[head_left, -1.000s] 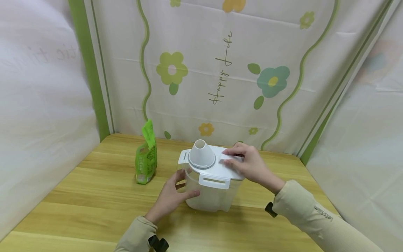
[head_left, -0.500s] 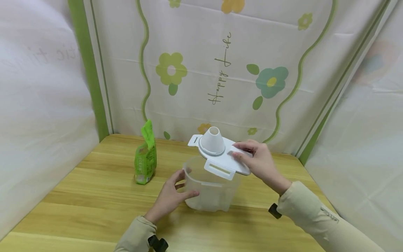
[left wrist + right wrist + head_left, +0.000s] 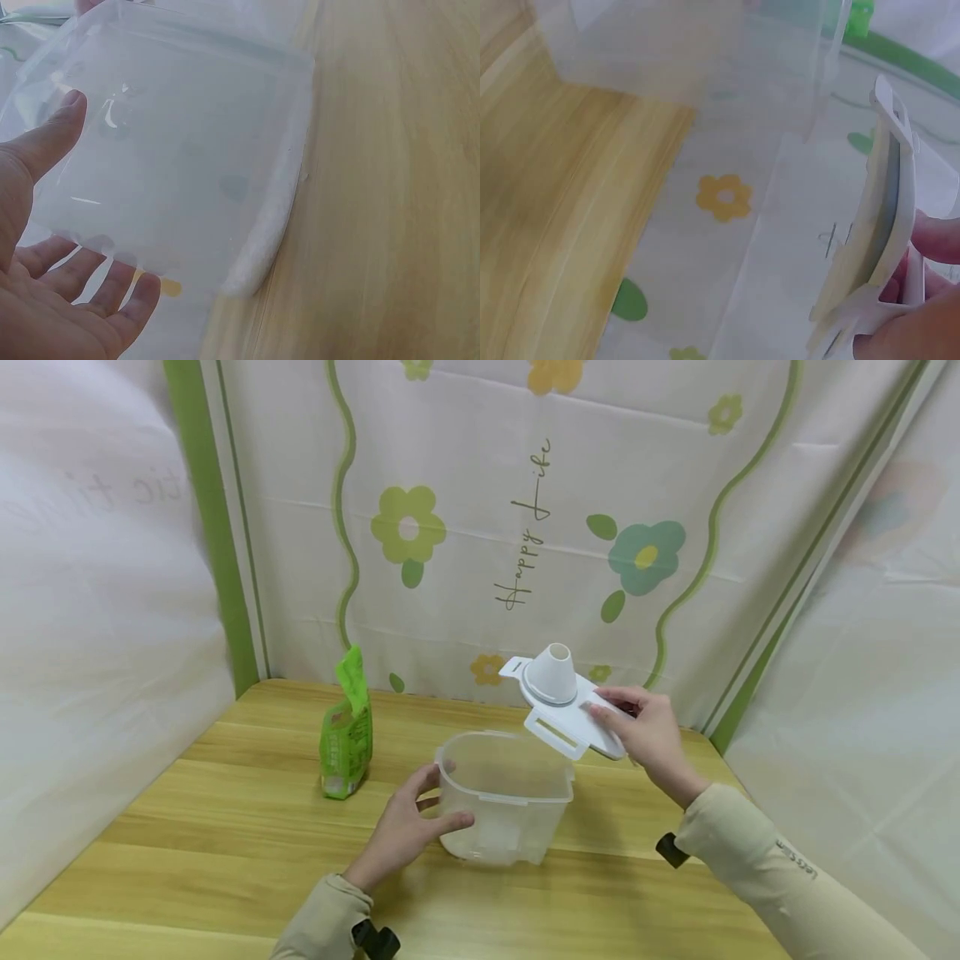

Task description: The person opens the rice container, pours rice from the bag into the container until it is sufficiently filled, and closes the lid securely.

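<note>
A clear, see-through plastic storage container [image 3: 513,827] stands upright on the table, its top uncovered. My left hand [image 3: 412,827] holds its left end, thumb along the front and fingers round the back. In the left wrist view the fingers curve against the container [image 3: 187,150], which shows a whitish band along its bottom. Above its right rim, apart from it, a white lid [image 3: 583,720] with a cone-shaped spout cap [image 3: 552,681] and side latches is tilted. My right hand [image 3: 656,731] pinches this lid by a raised grip; the right wrist view shows the lid [image 3: 896,202] edge-on.
A green bag [image 3: 347,747] with a twisted top stands to the left on the wooden table [image 3: 225,827]. Behind the table hangs a flower-printed curtain [image 3: 465,468], and pale fabric panels rise at both sides.
My right hand has lifted the lid off the container and carried it up and to the right, exposing the container's inside. The left hand and the container have stayed in place.
</note>
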The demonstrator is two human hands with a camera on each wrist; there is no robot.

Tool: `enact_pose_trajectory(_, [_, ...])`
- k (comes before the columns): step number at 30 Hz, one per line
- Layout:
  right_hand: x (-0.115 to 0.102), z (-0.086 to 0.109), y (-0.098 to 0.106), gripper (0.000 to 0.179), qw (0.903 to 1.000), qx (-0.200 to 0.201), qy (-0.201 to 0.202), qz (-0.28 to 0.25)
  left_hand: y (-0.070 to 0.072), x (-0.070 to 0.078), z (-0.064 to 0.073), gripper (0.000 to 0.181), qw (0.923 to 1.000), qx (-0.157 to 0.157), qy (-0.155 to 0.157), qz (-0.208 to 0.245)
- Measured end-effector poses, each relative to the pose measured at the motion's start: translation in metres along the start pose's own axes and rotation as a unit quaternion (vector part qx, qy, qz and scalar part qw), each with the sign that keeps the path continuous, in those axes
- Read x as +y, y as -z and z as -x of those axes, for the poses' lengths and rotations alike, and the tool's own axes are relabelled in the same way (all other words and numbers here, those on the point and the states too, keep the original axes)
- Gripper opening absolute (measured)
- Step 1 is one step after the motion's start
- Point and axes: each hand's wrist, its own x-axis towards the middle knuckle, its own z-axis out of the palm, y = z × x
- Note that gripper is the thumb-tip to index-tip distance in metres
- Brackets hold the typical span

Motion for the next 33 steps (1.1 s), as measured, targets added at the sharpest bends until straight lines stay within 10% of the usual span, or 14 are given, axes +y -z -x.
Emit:
enact_pose_trajectory(16, [0.07, -0.009, 0.03, 0.038, 0.9854, 0.074, -0.151, 0.024, 0.0, -0.002, -0.001, 0.075, 1.0, -0.004, 0.004, -0.001])
enact_pose_trajectory(33, [0.132, 0.012, 0.032, 0.037, 0.9715, 0.032, -0.218, 0.087, 0.001, -0.002, 0.0, 0.075, 1.0, -0.003, -0.003, 0.0])
